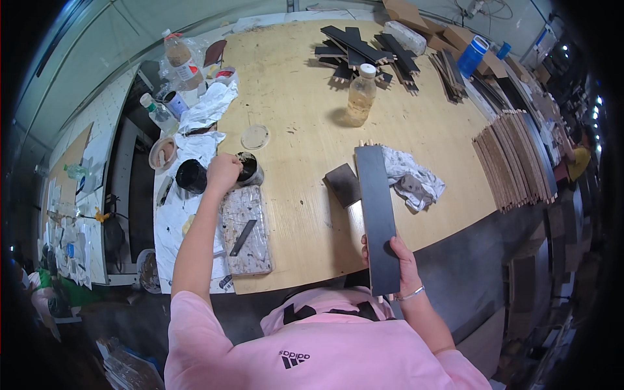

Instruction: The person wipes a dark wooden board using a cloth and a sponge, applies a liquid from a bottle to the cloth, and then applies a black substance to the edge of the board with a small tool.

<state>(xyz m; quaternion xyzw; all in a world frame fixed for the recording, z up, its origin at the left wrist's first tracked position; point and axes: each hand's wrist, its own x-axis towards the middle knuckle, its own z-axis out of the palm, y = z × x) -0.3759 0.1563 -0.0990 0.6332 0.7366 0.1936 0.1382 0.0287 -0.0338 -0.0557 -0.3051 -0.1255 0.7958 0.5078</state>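
Resting against the right hand point(402, 260), black board point(377, 218) between its fingers.

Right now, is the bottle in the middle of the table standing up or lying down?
Standing up. The clear bottle sits on its base on the wooden table, white cap on top, yellowish liquid filling its lower part.

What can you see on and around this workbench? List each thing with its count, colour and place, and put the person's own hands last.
black panel: 1, black, held over near table edge
small pot: 1, dark, under left hand
black tub: 1, left of pot
clear bottle: 1, yellowish liquid, table centre
rag: 1, white-grey, right of panel
sanding block: 1, dark, left of panel
stacked boards: many, brown, right edge
black strips: several, far end
left hand: at pot
right hand: gripping panel
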